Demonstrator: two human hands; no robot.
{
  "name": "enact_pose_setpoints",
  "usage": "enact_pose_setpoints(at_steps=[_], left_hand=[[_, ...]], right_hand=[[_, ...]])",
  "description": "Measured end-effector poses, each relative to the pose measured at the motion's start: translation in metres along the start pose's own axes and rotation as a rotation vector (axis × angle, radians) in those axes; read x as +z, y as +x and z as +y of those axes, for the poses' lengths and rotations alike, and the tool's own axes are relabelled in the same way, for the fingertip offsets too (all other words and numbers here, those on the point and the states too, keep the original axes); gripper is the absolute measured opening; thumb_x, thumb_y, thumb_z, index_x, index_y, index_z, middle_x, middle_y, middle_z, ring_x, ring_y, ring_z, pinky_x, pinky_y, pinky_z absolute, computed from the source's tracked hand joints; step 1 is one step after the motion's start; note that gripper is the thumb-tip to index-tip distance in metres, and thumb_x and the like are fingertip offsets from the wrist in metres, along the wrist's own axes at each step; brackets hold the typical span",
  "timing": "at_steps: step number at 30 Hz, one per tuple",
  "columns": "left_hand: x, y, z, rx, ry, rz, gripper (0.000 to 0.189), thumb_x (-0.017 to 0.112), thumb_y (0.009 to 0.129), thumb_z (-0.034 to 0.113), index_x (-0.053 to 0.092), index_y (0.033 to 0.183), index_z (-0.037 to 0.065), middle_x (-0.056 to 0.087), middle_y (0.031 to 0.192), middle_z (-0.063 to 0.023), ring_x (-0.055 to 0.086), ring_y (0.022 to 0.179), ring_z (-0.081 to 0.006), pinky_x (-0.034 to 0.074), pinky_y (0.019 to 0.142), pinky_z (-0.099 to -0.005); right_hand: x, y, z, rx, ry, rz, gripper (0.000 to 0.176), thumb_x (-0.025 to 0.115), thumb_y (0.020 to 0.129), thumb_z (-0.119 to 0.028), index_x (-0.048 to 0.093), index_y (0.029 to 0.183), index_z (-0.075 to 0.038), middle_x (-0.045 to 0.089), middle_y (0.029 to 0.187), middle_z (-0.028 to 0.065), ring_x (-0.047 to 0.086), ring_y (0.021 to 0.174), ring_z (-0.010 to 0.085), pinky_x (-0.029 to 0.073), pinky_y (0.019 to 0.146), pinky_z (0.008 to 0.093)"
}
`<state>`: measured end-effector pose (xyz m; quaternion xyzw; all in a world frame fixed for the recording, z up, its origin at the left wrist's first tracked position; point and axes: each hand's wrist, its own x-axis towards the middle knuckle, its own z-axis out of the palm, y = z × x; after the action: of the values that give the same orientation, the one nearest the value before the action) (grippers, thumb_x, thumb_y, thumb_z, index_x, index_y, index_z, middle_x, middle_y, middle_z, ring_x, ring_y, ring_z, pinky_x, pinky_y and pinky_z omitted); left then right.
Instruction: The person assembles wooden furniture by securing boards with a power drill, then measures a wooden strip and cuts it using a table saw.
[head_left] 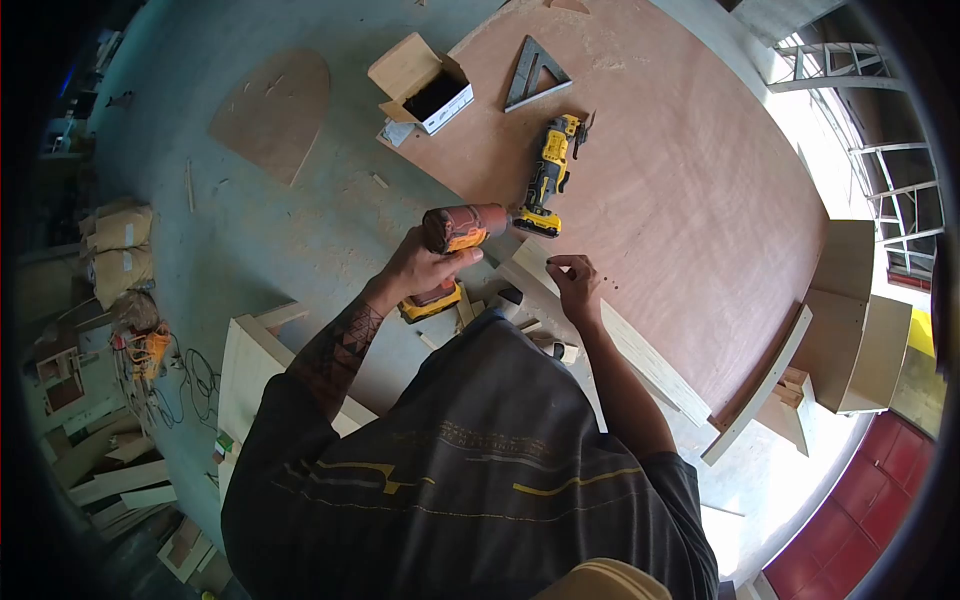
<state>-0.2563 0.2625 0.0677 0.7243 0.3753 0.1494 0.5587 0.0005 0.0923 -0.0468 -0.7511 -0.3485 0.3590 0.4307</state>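
Note:
My left hand [425, 268] is wrapped round the grip of a red and orange cordless drill [466, 226], whose nose points right. My right hand [575, 284] is closed in a pinch above a pale wooden board [535, 268]; what its fingertips hold is too small to name. Several small dark bits lie on the brown plywood sheet [690, 200] just right of that hand. Beyond the drill's nose, a yellow and black power tool [550, 170] rests on the sheet.
An open cardboard box [428, 92] with dark contents stands at the sheet's left edge. A metal triangle square [536, 76] lies near it. A curved plywood piece [275, 115] is on the floor. Wooden boxes [840, 320] stand at right, and cables [200, 378] at left.

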Motion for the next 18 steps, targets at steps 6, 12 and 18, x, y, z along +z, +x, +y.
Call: enact_pose_setpoints(at_steps=[6,12,18], left_hand=[[0.017,0.006,0.024,-0.350,0.201,-0.293,0.035,0.078,0.095,0.036,0.072,0.097,0.001,0.069,0.067,-0.0072,0.069,0.061,-0.0145,0.057,0.058,-0.0336],[0.026,0.027,0.042,-0.389,0.362,-0.433,0.035,0.078,0.096,0.035,0.069,0.100,0.001,0.067,0.069,-0.0042,0.066,0.061,-0.0115,0.055,0.058,-0.0313],[0.037,0.045,0.052,-0.393,0.444,-0.471,0.035,0.077,0.096,0.035,0.070,0.100,0.001,0.068,0.069,-0.0043,0.066,0.060,-0.0119,0.055,0.058,-0.0312]], right_hand=[[0.022,0.010,0.010,-0.217,-0.051,0.009,0.012,0.074,0.092,-0.010,0.076,0.101,-0.002,0.076,0.097,0.0134,0.070,0.086,0.0303,0.056,0.079,0.0399],[0.027,0.009,0.028,-0.300,-0.026,0.044,0.011,0.070,0.093,-0.009,0.075,0.102,-0.003,0.075,0.099,0.0160,0.071,0.095,0.0370,0.056,0.087,0.0448],[0.029,0.008,0.037,-0.365,-0.022,0.052,0.012,0.067,0.095,-0.007,0.072,0.104,0.000,0.072,0.099,0.0186,0.069,0.096,0.0383,0.055,0.089,0.0435]])
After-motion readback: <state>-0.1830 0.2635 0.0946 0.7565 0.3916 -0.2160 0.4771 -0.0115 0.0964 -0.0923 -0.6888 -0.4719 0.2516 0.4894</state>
